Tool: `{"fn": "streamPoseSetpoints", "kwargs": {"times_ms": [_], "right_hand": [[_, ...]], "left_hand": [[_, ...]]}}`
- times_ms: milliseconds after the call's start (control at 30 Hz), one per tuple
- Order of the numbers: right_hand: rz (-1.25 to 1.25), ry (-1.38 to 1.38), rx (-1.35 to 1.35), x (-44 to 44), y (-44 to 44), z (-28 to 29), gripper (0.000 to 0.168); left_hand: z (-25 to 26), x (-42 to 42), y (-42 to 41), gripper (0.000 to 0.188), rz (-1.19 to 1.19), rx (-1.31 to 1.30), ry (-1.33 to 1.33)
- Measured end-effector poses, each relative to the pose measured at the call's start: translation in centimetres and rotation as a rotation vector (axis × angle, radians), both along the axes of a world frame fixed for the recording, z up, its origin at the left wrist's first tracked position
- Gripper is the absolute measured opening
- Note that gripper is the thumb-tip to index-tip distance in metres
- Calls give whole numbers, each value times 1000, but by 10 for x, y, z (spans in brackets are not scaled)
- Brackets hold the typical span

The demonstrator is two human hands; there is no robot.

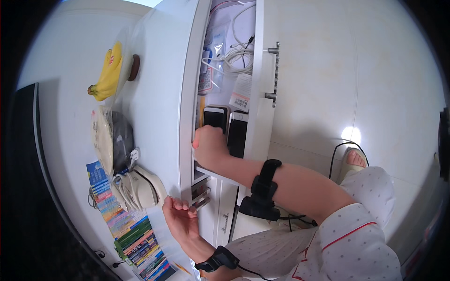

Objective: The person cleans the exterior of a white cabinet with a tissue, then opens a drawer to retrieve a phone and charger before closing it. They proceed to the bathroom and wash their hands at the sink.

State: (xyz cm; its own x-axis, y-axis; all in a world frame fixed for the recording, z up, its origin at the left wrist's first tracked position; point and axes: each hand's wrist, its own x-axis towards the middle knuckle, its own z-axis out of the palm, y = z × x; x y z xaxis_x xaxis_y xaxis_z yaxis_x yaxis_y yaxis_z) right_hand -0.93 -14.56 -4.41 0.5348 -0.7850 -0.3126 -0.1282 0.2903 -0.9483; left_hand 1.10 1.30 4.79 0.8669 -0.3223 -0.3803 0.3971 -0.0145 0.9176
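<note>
My right hand (pixel 210 144) reaches into an open white drawer (pixel 258 130) with its fingers bent down. Its fingertips are hidden, so whether it holds something cannot be told. Beside it lie two smartphones with dark screens: a white-framed one (pixel 237 135) and another (pixel 215 117), partly covered by my hand. My left hand (pixel 182 216) hovers at or rests on the front edge of the glossy white cabinet top (pixel 158 70), palm up. Its fingers are loosely curled and nothing is in them. Nearest to it stands a white clothes iron (pixel 139 191) with its cord wound round it.
Coiled white cables (pixel 239 59), a clear plastic bag (pixel 216 45) and a printed paper (pixel 242 89) share the drawer. On the cabinet top are bananas (pixel 107 75) on a stand, a bagged item (pixel 105 138) and a row of books (pixel 123 217). A metal handle (pixel 276 75) juts from the drawer front.
</note>
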Motion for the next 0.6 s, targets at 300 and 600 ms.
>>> {"fn": "streamPoseSetpoints", "kwargs": {"times_ms": [300,600], "right_hand": [[76,-63,5,-4,4,-7,4],[-20,-97,81,-3,-8,-9,7]], "left_hand": [[3,4,23,16,1,1,4],[1,6,24,13,12,-49,8]]}}
